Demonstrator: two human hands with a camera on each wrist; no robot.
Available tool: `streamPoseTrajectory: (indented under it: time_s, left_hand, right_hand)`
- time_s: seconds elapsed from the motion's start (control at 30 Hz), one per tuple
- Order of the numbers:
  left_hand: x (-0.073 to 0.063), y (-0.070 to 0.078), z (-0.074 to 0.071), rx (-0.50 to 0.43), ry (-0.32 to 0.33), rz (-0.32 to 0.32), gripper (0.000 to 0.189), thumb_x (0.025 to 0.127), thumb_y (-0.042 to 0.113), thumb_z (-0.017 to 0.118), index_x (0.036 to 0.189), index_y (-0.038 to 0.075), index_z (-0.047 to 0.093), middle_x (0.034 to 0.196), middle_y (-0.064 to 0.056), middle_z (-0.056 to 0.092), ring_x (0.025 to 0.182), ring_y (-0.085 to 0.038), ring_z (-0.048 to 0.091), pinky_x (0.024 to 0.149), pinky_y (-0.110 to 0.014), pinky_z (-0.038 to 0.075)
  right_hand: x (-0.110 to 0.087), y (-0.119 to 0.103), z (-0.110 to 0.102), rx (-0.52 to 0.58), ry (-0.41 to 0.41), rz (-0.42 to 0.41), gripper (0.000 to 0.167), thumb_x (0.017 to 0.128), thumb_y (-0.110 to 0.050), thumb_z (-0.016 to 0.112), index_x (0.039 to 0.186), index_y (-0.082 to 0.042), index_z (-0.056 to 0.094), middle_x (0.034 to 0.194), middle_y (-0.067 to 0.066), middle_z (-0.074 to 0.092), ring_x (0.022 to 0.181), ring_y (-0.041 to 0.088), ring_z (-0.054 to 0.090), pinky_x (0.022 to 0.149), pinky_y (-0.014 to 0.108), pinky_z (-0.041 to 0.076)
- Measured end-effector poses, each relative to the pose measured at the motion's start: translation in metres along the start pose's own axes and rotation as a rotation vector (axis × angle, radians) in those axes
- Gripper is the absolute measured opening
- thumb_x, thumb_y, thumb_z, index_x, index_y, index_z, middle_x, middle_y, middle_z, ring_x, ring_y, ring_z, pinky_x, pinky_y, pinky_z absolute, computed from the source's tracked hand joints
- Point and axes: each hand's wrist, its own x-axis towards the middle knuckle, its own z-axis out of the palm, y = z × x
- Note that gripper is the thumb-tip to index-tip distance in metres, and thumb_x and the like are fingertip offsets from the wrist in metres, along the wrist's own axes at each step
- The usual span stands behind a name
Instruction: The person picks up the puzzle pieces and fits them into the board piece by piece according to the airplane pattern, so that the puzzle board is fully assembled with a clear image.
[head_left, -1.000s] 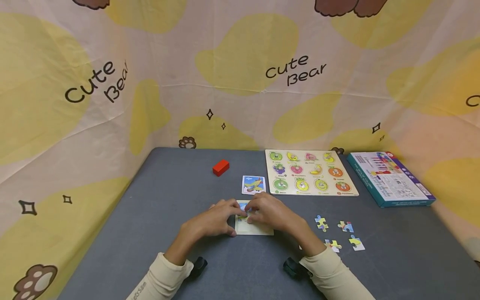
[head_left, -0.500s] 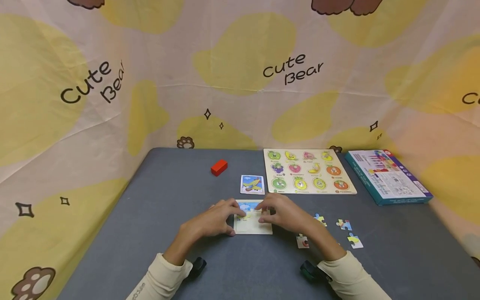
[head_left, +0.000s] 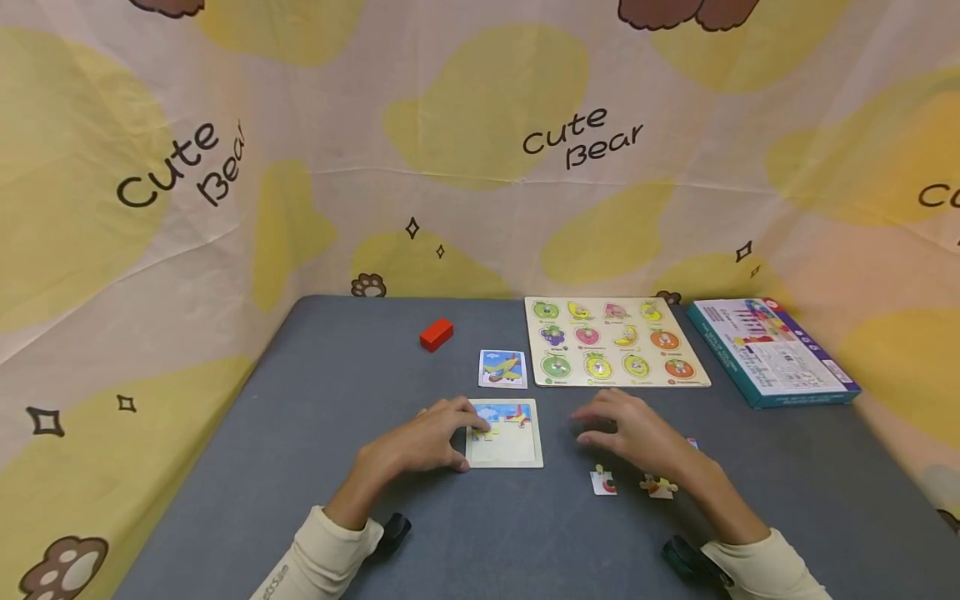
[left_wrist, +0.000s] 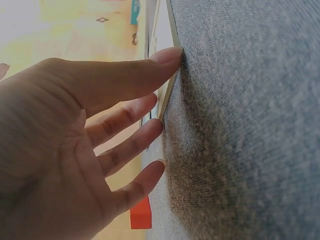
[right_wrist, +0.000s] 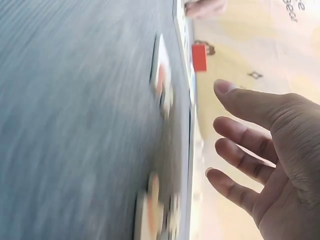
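Note:
My left hand (head_left: 431,437) rests at the left side of a small cream puzzle tray (head_left: 506,457), the index fingertip over the pieces and the thumb by the near-left corner. In the left wrist view its thumb and fingers lie along the tray edge (left_wrist: 175,30). Joined pieces (head_left: 495,413) show sky and a red shape along the tray's top. To the right, my right hand (head_left: 633,429) hovers with fingers spread and holds nothing. Loose jigsaw pieces (head_left: 603,482) lie below it, including a yellow-and-white one (head_left: 660,487); its forearm hides others.
Behind the tray lies a picture card of a yellow airplane (head_left: 502,368). A red block (head_left: 437,335) sits farther back. A fruit board (head_left: 615,382) and a teal-edged box (head_left: 780,354) occupy the back right, before a patterned cloth (head_left: 465,125).
My right hand has left the tray and moved right toward the loose pieces, uncovering the tray's upper right with its red shape. The left hand stays at the tray.

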Motion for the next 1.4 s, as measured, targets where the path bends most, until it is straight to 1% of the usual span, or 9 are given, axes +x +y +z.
streamPoseTrajectory:
  time_s: [0.2, 0.37, 0.47, 0.6, 0.7, 0.9, 1.13, 1.3, 1.4]
  left_hand:
    - [-0.001, 0.000, 0.001, -0.007, 0.005, 0.010, 0.055, 0.085, 0.008, 0.088, 0.138, 0.013, 0.072, 0.136, -0.007, 0.059, 0.129, -0.029, 0.052, 0.110, -0.060, 0.039]
    - [-0.001, 0.001, 0.000, -0.017, 0.013, 0.014, 0.055, 0.085, 0.007, 0.088, 0.137, 0.012, 0.072, 0.136, -0.008, 0.059, 0.128, -0.029, 0.052, 0.109, -0.060, 0.039]
    - [-0.001, 0.001, 0.000, -0.020, 0.012, 0.019, 0.055, 0.085, 0.007, 0.087, 0.137, 0.011, 0.072, 0.136, -0.008, 0.059, 0.129, -0.030, 0.052, 0.110, -0.060, 0.039]
    - [-0.001, 0.000, -0.001, -0.019, 0.015, 0.028, 0.054, 0.085, 0.007, 0.087, 0.137, 0.011, 0.072, 0.135, -0.008, 0.059, 0.129, -0.030, 0.052, 0.110, -0.060, 0.039]
    - [0.000, -0.001, 0.000, -0.015, 0.018, 0.037, 0.055, 0.085, 0.007, 0.087, 0.137, 0.011, 0.072, 0.134, -0.008, 0.059, 0.129, -0.030, 0.052, 0.109, -0.060, 0.040]
    - [0.000, -0.002, -0.001, -0.014, 0.021, 0.048, 0.055, 0.084, 0.007, 0.088, 0.137, 0.010, 0.072, 0.134, -0.009, 0.059, 0.127, -0.030, 0.053, 0.108, -0.058, 0.041]
    - [0.000, -0.003, -0.002, -0.021, 0.021, 0.056, 0.055, 0.084, 0.007, 0.088, 0.137, 0.010, 0.072, 0.134, -0.008, 0.060, 0.126, -0.029, 0.054, 0.106, -0.056, 0.042]
    - [0.000, -0.003, -0.001, -0.024, 0.018, 0.047, 0.055, 0.084, 0.007, 0.088, 0.137, 0.010, 0.072, 0.133, -0.008, 0.059, 0.124, -0.028, 0.054, 0.106, -0.054, 0.043]
    - [0.000, -0.003, -0.001, -0.028, 0.013, 0.042, 0.055, 0.085, 0.006, 0.087, 0.137, 0.010, 0.072, 0.133, -0.007, 0.059, 0.125, -0.028, 0.053, 0.106, -0.054, 0.042]
  right_hand:
    - [-0.021, 0.017, -0.010, -0.008, 0.031, 0.040, 0.026, 0.094, -0.025, 0.082, 0.119, -0.016, 0.080, 0.108, -0.009, 0.071, 0.101, 0.012, 0.063, 0.087, 0.038, 0.054]
    - [-0.035, 0.026, -0.018, -0.004, 0.038, 0.093, 0.026, 0.094, -0.025, 0.082, 0.119, -0.015, 0.080, 0.108, -0.008, 0.071, 0.099, 0.015, 0.062, 0.086, 0.039, 0.054]
    - [-0.041, 0.032, -0.022, -0.014, 0.040, 0.123, 0.027, 0.093, -0.024, 0.083, 0.119, -0.016, 0.080, 0.108, -0.008, 0.072, 0.099, 0.015, 0.061, 0.086, 0.040, 0.053]
    - [-0.047, 0.041, -0.024, -0.047, 0.040, 0.136, 0.029, 0.091, -0.023, 0.085, 0.118, -0.015, 0.081, 0.106, -0.008, 0.071, 0.097, 0.012, 0.060, 0.085, 0.038, 0.053]
    - [-0.051, 0.047, -0.025, -0.072, 0.039, 0.136, 0.029, 0.090, -0.025, 0.086, 0.117, -0.015, 0.081, 0.104, -0.010, 0.071, 0.097, 0.010, 0.059, 0.084, 0.036, 0.052]
    - [-0.055, 0.052, -0.026, -0.076, 0.045, 0.126, 0.027, 0.090, -0.026, 0.086, 0.114, -0.016, 0.082, 0.102, -0.013, 0.070, 0.098, 0.010, 0.058, 0.086, 0.038, 0.049]
    - [-0.055, 0.053, -0.028, -0.086, 0.006, 0.139, 0.026, 0.091, -0.022, 0.084, 0.116, -0.015, 0.081, 0.104, -0.011, 0.068, 0.099, 0.012, 0.054, 0.085, 0.038, 0.046]
    - [-0.054, 0.053, -0.028, -0.089, -0.017, 0.144, 0.021, 0.092, -0.019, 0.083, 0.112, -0.017, 0.082, 0.103, -0.011, 0.066, 0.099, 0.012, 0.053, 0.084, 0.037, 0.046]
    - [-0.054, 0.053, -0.028, -0.091, -0.027, 0.139, 0.018, 0.092, -0.021, 0.083, 0.109, -0.017, 0.082, 0.103, -0.010, 0.066, 0.098, 0.013, 0.053, 0.084, 0.038, 0.046]
